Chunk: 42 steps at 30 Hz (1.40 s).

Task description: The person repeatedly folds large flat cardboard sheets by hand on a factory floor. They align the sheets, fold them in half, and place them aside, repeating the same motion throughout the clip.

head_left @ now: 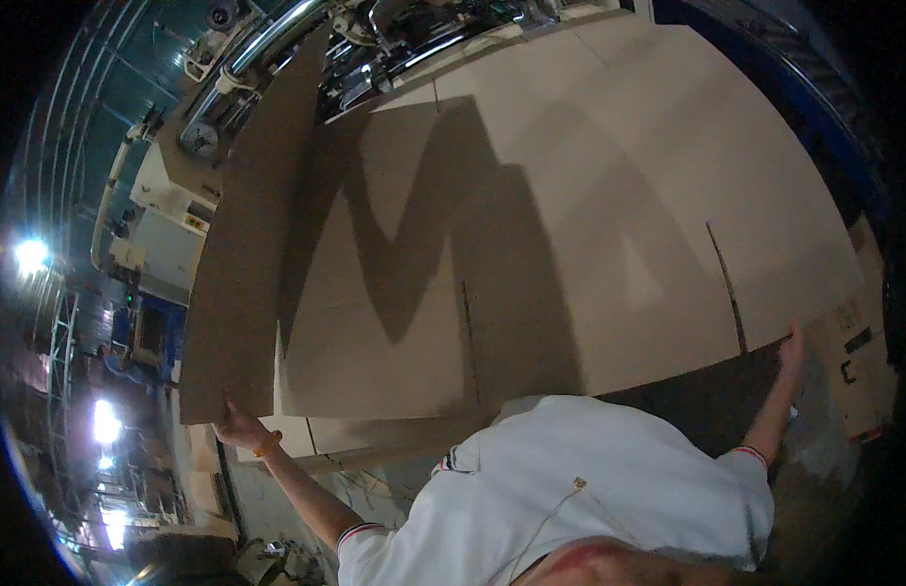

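A large brown cardboard sheet with cut slots spreads across the view in front of me. Its left panel stands folded up, and dark shadows fall over the flat part. My left hand, with an orange band at the wrist, is closed on the near lower edge of that raised panel. At the far right, my right hand grips the sheet's near right corner; some of its fingers are hidden by the board. The near edge of the sheet lies close against my white shirt.
Beneath the near left edge shows another cardboard layer. Machinery with metal rollers stands beyond the sheet, with a pale machine housing at left. A printed cardboard piece is at right, and a blue frame runs along the far right.
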Available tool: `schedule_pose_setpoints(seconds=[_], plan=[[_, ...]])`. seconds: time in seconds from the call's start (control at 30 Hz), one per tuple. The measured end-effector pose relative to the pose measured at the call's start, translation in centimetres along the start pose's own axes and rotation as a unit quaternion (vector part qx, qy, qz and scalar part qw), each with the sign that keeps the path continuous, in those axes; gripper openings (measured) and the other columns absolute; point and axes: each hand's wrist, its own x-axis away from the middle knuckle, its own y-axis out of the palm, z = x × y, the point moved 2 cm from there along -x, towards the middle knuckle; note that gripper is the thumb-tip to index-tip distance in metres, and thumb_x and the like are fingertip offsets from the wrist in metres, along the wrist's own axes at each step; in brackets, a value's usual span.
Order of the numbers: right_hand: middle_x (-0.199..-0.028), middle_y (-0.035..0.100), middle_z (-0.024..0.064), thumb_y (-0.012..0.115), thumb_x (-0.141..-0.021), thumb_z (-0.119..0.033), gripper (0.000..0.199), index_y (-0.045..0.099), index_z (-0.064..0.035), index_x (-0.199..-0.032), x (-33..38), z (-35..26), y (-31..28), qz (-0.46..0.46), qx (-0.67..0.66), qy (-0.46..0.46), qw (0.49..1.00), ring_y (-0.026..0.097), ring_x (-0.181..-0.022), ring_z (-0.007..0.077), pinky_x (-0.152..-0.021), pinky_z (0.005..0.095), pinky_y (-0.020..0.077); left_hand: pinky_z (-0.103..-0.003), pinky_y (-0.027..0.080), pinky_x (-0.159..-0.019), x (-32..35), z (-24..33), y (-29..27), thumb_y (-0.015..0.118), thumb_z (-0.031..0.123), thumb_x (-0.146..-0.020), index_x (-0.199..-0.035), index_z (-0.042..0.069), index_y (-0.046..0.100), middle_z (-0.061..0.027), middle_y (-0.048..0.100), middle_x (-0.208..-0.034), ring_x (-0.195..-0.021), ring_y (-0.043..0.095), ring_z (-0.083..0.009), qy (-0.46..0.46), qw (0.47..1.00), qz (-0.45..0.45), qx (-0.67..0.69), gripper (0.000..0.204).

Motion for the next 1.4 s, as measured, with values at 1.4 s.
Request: schedule_pose_setpoints(seconds=[1.4], plan=[[-0.110, 0.068, 0.0130, 0.060, -0.074, 0.001, 0.041, 0.066, -0.0003, -0.114, 23.3, -28.1, 50.6, -0.168, 0.289, -0.700, 0.631, 0.065, -0.090, 0.0264, -0.080, 0.0360, 0.0506, -0.043, 0.040, -0.105, 12.5, 3.1, 12.7, 0.051, -0.010, -0.071, -0.120, 0.009, 0.064, -0.0119, 0.060, -0.127, -0.120, 0.055, -0.0291, 0.140, 0.939, -0.313, 0.019, 0.055]])
